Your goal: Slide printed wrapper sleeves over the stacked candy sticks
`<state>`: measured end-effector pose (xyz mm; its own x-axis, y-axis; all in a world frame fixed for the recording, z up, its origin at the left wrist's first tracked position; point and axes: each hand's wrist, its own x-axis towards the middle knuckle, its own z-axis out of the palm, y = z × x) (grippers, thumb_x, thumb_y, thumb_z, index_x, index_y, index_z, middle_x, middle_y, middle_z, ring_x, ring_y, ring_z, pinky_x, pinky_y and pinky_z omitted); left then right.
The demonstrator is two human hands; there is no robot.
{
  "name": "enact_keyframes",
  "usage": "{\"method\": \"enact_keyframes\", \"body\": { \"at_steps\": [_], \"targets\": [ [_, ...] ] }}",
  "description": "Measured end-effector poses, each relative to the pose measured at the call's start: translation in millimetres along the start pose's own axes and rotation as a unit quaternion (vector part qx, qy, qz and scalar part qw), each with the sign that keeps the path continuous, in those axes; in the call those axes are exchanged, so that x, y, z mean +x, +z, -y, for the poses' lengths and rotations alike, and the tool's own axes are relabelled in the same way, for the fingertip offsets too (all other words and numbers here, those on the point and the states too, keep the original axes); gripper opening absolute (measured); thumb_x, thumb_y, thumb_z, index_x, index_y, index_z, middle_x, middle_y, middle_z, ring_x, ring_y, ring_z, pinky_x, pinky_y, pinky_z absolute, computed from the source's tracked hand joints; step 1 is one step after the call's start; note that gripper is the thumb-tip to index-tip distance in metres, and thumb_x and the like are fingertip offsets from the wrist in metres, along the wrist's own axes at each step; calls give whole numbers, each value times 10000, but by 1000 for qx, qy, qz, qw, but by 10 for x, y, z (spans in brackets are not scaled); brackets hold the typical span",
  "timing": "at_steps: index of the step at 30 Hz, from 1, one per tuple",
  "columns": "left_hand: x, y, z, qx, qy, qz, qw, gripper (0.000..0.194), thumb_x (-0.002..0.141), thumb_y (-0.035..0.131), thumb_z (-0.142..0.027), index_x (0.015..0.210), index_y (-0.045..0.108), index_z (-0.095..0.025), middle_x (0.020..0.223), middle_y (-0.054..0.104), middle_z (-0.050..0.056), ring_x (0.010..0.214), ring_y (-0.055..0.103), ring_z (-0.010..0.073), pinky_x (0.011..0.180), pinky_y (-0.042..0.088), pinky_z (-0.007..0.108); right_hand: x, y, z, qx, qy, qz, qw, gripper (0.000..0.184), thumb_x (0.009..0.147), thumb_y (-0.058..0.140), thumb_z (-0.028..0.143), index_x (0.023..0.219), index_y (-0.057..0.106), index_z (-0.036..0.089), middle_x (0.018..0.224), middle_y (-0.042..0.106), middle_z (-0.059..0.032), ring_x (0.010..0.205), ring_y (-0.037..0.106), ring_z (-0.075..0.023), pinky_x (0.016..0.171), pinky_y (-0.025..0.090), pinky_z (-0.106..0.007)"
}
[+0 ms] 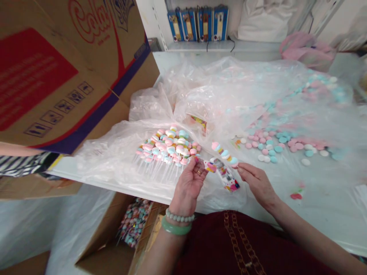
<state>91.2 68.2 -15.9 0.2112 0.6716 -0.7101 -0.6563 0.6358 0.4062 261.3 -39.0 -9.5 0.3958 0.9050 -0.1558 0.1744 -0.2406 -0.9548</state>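
The person's right hand (pixel 256 181) is closed in a pinch, thumb against fingers, on the lower end of a pastel candy skewer (pixel 225 154), which slants up and leftward from the fingertips. The left hand (pixel 189 179) is likewise drawn together, its fingers gripping one end of a printed plastic wrapper (pixel 226 176); the wrapper's other end hangs to the right, just below the skewer. Whether the two touch cannot be told.

Just beyond the left hand and to its left lies a pile of candy skewers (pixel 169 145), their clear sticks pointing toward the person. Past the right hand, loose pink, blue and white candy discs (pixel 269 147) are scattered on the table (pixel 321 217). A large printed carton (pixel 57 72) stands well to the left of both hands, and below the left hand's side a cardboard box (pixel 99 225) contains more candy skewers (pixel 134 221).
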Motion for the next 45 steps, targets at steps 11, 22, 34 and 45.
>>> {"method": "enact_keyframes", "body": {
  "at_steps": [11, 22, 34, 45],
  "targets": [
    [-123, 151, -191, -87, -9, -10, 996, 217, 918, 514, -172, 735, 624, -137, 625, 676, 3, 590, 661, 116, 664, 567, 285, -297, -118, -74, -131, -195, -21, 972, 197, 900, 527, 251, 951, 711, 203, 908, 732, -44, 827, 674, -172, 733, 520, -243],
    [-212, 137, -136, 30, 189, 130, 973, 95, 831, 635, -170, 912, 683, -154, 850, 731, 51, 828, 692, 162, 747, 568, 286, -325, -170, -145, -301, -302, -98, 899, 216, 922, 492, 199, 1002, 691, 171, 832, 711, -82, 743, 651, -179, 682, 487, -274],
    [-207, 48, 143, 139, 114, 126, 976, 218, 642, 802, -293, 736, 683, -138, 750, 707, 20, 676, 651, 134, 655, 543, 264, -240, 15, -112, -52, -23, 103, 993, 189, 869, 491, 278, 826, 659, 201, 591, 578, 25, 563, 522, -113, 564, 385, -227],
    [-140, 24, 153, 135, 59, 146, 978, 231, 705, 761, -289, 852, 663, -141, 815, 710, 55, 724, 674, 179, 665, 543, 297, -176, 257, -32, 239, 223, 171, 929, 189, 708, 626, 348, 732, 587, 165, 437, 500, 52, 366, 255, -46, 395, 100, -214]
  ]
}}
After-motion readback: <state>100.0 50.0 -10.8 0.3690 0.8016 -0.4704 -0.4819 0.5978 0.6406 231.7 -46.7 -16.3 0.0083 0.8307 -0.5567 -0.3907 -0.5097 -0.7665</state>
